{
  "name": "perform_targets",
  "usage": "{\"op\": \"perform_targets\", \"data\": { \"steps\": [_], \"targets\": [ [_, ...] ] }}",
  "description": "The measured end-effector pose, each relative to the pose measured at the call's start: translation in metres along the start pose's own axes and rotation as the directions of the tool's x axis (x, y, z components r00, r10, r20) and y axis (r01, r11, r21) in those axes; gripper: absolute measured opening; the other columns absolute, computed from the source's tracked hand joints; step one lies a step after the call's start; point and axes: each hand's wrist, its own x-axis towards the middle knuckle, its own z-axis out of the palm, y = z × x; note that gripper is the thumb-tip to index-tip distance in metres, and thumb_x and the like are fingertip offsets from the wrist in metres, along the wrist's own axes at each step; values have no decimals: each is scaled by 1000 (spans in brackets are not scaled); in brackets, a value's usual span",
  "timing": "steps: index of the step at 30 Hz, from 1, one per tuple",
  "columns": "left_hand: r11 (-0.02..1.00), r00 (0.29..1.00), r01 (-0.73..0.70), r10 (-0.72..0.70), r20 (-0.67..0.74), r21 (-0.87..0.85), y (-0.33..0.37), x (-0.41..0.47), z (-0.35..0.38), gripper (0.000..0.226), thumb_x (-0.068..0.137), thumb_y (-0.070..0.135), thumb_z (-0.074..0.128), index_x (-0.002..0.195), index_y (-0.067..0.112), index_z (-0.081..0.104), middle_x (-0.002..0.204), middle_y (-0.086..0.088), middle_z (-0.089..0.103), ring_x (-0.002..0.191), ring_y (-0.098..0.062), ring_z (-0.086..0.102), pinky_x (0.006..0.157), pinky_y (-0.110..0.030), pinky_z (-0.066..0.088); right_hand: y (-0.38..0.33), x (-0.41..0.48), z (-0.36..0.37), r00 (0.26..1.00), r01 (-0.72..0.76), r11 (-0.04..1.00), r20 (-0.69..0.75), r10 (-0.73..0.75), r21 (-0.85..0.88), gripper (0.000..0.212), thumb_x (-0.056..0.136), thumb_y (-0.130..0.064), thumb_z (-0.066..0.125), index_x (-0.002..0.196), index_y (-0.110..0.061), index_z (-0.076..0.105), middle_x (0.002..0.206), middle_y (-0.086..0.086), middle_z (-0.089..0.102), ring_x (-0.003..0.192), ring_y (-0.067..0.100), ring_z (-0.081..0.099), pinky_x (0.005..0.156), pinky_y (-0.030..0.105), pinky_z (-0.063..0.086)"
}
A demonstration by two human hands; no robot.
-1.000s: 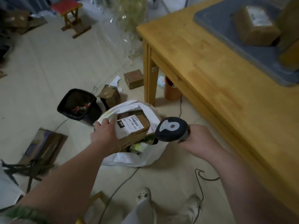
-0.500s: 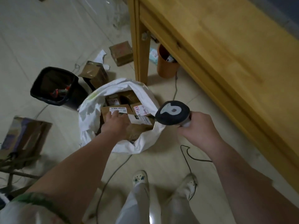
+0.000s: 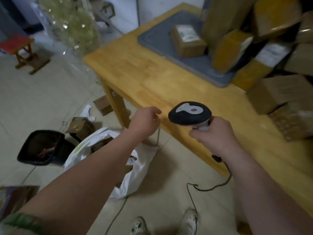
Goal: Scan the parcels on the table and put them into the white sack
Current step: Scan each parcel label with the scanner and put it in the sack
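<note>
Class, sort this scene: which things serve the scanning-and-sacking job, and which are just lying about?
Job: scanner, gripped by the right hand; white sack on the floor; labelled parcel on the grey mat; stacked parcels beside it.
Lying about: black bin; red stool; loose boxes on the floor; wrapped flowers.

parcel labels [image 3: 187,33] blurred; no text readable.

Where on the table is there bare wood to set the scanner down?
Bare wood spans the table from its left corner to the grey mat, and on along the near edge past the scanner. The mat's left part is free beside the small parcel. Right of that, stacked parcels crowd the top.
</note>
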Motion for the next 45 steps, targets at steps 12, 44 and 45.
{"op": "perform_targets", "data": {
  "steps": [12,44,45],
  "targets": [
    [949,947,-290,303,107,-120,253,33,77,31,92,18,59,122,19,64,116,-1,65,106,-20,60,84,-30,50,118,-5,-213,874,-93,890,-391,288,446,10,75,-14,77,76,-13,68,67,6,67,63,23,64,67,41,55],
    [967,971,-225,233,58,-117,289,-4,161,80,83,54,64,149,40,21,146,-8,25,134,-28,31,105,-35,34,198,-22,-250,888,-19,597,-261,379,802,14,80,-8,75,88,-15,67,82,5,67,68,18,62,59,29,50],
    [967,962,-255,256,91,-23,292,-7,166,85,79,58,64,149,42,18,145,-8,24,133,-30,29,105,-39,38,196,-23,-248,887,-17,597,-263,379,802,14,80,-7,75,88,-15,68,83,6,67,68,19,63,59,30,50]
  ]
}}
